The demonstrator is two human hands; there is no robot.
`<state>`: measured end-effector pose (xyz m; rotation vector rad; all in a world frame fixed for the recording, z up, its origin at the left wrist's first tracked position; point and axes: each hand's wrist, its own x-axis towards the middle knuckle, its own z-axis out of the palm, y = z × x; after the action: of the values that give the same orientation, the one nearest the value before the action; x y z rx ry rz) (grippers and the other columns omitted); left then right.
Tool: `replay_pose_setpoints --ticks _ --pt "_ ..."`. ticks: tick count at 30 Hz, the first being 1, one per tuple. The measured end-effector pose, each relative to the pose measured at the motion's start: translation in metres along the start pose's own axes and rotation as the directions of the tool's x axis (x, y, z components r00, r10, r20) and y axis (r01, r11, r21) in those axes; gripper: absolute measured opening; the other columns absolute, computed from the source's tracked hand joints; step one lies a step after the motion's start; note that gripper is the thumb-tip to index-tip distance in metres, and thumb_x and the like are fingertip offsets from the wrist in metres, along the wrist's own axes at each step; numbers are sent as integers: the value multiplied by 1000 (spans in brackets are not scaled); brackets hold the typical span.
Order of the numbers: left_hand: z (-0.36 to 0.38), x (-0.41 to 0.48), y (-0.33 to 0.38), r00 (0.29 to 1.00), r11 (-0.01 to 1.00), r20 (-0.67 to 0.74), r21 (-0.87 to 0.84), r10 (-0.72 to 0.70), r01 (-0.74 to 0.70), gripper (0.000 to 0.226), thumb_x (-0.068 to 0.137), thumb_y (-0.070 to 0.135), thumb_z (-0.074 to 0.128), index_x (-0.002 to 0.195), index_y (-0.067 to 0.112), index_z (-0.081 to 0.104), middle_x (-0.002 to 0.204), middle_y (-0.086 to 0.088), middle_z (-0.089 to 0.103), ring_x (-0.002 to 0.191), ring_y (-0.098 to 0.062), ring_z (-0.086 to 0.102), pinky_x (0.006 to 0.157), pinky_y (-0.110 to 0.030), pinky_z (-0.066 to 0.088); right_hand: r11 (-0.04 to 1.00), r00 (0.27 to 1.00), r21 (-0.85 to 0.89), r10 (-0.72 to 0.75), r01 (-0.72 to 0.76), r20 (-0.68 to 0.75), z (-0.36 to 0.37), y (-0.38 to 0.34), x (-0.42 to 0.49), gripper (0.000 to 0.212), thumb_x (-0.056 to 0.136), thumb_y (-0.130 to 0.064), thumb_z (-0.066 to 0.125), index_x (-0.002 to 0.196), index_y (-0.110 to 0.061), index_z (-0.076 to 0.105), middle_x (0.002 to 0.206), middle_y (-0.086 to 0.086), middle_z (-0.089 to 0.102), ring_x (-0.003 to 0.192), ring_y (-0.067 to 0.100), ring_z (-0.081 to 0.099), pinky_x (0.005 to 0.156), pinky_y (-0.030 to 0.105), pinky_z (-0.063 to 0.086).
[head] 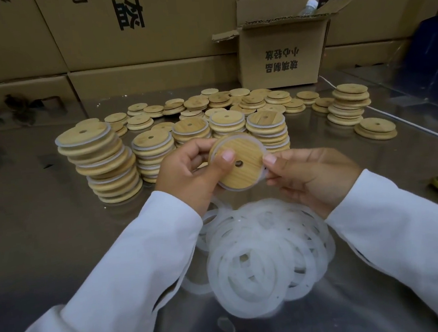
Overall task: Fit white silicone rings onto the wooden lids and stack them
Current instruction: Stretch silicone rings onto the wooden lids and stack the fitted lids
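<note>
Both hands hold one round wooden lid [242, 169] with a small centre hole, tilted toward me above the table. A white silicone ring [236, 136] runs round its rim. My left hand [187, 177] grips the lid's left side, thumb pressed on its face. My right hand [312, 175] pinches the ring and the lid's right edge. Below my hands lies a heap of loose white rings [269, 252]. Behind the held lid stand several stacks of ringed lids [105, 160].
Several bare wooden lids [222, 104] lie scattered and in low piles further back, with another stack [348, 105] at the right. An open cardboard box [282, 52] holding a bottle stands behind them, before a wall of cartons. The tabletop [45, 236] is shiny metal.
</note>
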<state>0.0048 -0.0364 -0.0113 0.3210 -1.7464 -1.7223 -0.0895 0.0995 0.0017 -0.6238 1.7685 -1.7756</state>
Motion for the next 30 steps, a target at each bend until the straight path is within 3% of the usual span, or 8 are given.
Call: replay_pose_setpoints --ticks 2,8,13,17,21,24,30 --pt "0 0 0 1000 999 5 -38 -18 18 26 62 27 72 85 14 65 81 -6 71 78 -23 67 77 -46 56 984 990 -123 -134 130 -30 2 -1 0 4 75 -19 68 72 -18 69 65 -2 67 60 2 61 61 10 45" --pt "2 1 -2 999 990 -8 -135 -34 33 27 62 25 64 84 11 65 79 -7 72 75 -20 69 62 -32 58 903 930 -283 -358 323 -82 5 1 2 18 82 -16 64 65 -22 64 57 -7 63 58 3 58 58 8 46" --pt "1 1 -5 999 993 -10 -110 -37 36 26 61 27 65 84 13 65 77 -3 72 74 -19 69 63 -32 58 965 966 -109 -247 239 -71 2 5 3 13 75 -16 70 63 -19 70 62 3 67 62 11 61 74 26 52" --pt "0 1 -4 999 991 -31 -129 -26 22 28 61 26 65 84 11 65 76 -4 72 72 -18 69 62 -31 57 981 980 -7 -196 195 -20 1 2 2 15 70 -3 72 70 -18 70 69 2 72 68 11 68 71 19 55" --pt "1 0 -4 999 994 -26 -103 -23 20 30 61 28 65 85 11 65 80 -7 71 75 -22 69 66 -36 59 958 963 -111 -268 263 -31 3 2 0 18 73 -1 71 73 -18 65 62 -4 68 62 6 63 62 12 51" --pt "0 0 -4 999 996 -37 -84 -19 16 29 60 29 65 85 13 65 80 -6 72 76 -22 68 70 -39 59 939 953 -174 -302 298 -1 8 2 -1 21 78 2 65 71 -16 58 65 0 61 64 12 58 60 11 48" --pt "-1 1 -6 998 998 -55 -62 -9 5 9 74 18 65 83 16 66 77 -3 72 76 -22 69 73 -41 57 961 972 -151 -235 233 8 6 2 1 26 81 3 61 68 -15 48 62 4 54 65 21 51 68 30 44"
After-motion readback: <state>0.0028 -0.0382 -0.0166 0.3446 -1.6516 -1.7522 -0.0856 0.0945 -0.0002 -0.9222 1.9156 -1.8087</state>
